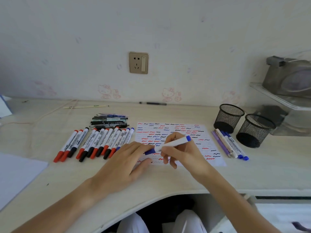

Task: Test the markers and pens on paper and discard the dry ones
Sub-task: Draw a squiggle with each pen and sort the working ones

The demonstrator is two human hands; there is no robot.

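A white paper sheet (176,128) covered with red, blue and black squiggles lies in the middle of the desk. My right hand (183,153) grips a white marker with blue ends (176,142), held slanted low over the sheet, its blue cap end pointing left. My left hand (122,163) lies flat with straight fingers on the sheet's left edge, its fingertips right at the marker's cap end. A row of red, black and blue markers (94,143) lies left of the sheet, with a pile of dark pens (109,122) behind it. Several pens and blue markers (230,145) lie right of the sheet.
Two black mesh cups (228,117) (254,130) stand at the right, beside a clear shelf unit (286,101). A spare white sheet (16,172) lies at the near left. A dark pen (153,103) and a thin stick (84,107) lie along the wall.
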